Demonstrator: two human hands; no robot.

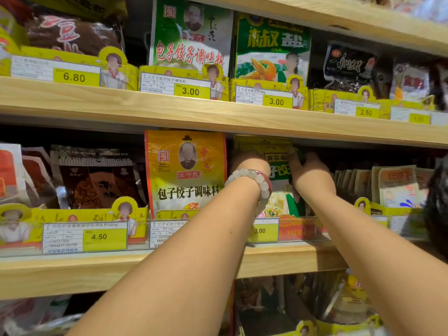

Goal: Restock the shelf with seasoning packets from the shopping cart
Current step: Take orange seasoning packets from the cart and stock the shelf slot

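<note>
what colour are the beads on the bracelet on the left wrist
Mostly pale milky white, with a few dark red ones, on the bracelet in the head view.

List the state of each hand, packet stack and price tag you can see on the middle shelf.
left hand: on the left edge of the green-and-yellow packets, fingers hidden behind them
right hand: fingers curled round the right edge of those packets
green-and-yellow packets: upright, between both hands
yellow packet: upright, untouched
dark brown packets: upright, leaning back
4.50 price tag: fully visible
3.00 price tag: partly covered by the left forearm
</note>
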